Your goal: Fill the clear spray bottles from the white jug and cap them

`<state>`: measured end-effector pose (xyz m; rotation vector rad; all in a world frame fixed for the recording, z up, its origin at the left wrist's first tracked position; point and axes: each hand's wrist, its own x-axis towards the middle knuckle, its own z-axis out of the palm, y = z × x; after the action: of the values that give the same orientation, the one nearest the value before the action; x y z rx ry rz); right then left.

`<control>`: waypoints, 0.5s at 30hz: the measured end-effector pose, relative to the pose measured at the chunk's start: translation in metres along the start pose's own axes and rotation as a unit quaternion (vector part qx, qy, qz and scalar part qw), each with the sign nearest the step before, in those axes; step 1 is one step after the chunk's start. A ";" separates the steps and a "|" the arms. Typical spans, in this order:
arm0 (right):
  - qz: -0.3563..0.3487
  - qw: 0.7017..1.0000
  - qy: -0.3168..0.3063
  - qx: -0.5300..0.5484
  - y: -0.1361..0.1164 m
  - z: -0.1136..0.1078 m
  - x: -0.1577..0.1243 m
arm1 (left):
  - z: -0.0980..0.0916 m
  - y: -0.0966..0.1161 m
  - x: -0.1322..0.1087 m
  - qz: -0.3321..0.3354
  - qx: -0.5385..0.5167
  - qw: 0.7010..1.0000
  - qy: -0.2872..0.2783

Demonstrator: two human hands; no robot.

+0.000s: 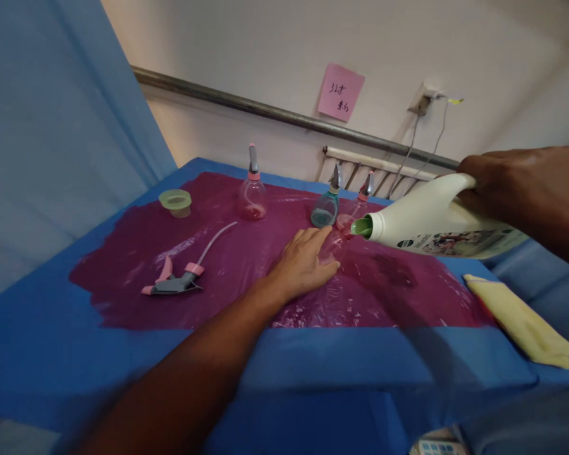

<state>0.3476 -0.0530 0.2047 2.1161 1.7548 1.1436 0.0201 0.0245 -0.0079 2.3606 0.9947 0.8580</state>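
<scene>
My right hand [507, 183] grips the handle of a pale green detergent jug [422, 221], which is tipped nearly on its side. Its open mouth points left, just above a clear spray bottle body [332, 248] without its spray top. Around that clear bottle curl the fingers and thumb of my left hand [303, 262]; much of its outline is hard to see. A grey and pink spray head [175, 282] with a bent tube lies to the left. Behind my left hand stand a teal spray bottle [325, 208] and a pink spray bottle [348, 215].
Another pink spray bottle [253, 199] stands farther back, left of centre. A small greenish plastic cup [175, 201] is at the back left. Purple plastic sheeting [246, 278] covers part of the blue tablecloth [313, 354]. A folded yellow cloth [521, 319] lies at the right edge.
</scene>
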 end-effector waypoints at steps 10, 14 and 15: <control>0.048 0.998 -0.004 0.049 -0.009 0.045 -0.018 | -0.003 0.001 0.000 -0.016 -0.004 1.000 -0.001; 0.104 0.986 -0.028 0.124 -0.020 0.072 -0.026 | -0.004 0.002 0.002 -0.037 -0.015 0.999 0.000; 0.127 0.979 -0.029 0.155 -0.021 0.080 -0.028 | -0.005 0.002 0.003 -0.048 -0.020 0.999 0.002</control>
<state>0.3815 -0.0448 0.1252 2.5889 1.7731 0.8965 0.0196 0.0256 -0.0022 2.2581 1.0736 0.8390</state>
